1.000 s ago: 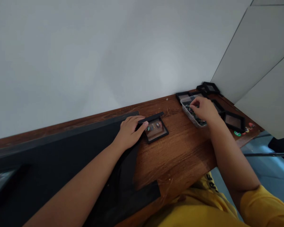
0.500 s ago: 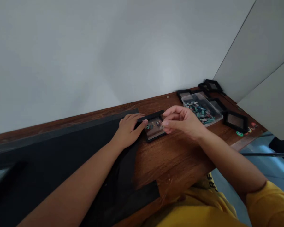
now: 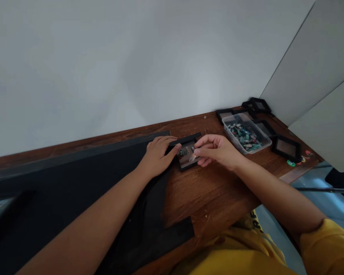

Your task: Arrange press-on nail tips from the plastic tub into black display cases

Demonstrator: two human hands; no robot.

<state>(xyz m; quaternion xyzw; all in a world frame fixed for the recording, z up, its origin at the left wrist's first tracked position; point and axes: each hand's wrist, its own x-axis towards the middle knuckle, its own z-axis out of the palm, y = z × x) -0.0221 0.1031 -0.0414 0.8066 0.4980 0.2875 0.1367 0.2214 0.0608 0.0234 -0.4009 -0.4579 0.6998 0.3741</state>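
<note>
the left hand [image 3: 157, 156] rests at the left end of a small black rectangular frame with a see-through pane [image 3: 186, 162], its fingers close together behind the narrow black raised flap [image 3: 190, 138] and its thumb in front, pinching the flap. the frame lies on the dark brown wood-grain table [image 3: 212, 187], just beside the right edge of a flat black sheet [image 3: 83, 191], with a few small greenish pieces [image 3: 181, 152] on its pane. the right hand [image 3: 218, 151] is at the frame's right side, thumb and forefinger nearly together over the pane; blur hides whether they pinch a piece.

a strip of brown wood lies between the frame and a clear plastic tub [image 3: 260, 148] of blue-green pieces [image 3: 248, 138], and a wider stretch reaches the near edge. black frames [image 3: 286, 148] crowd the tub's back and right sides, leaving little room there. the white wall [image 3: 160, 68] bounds the far edge.
</note>
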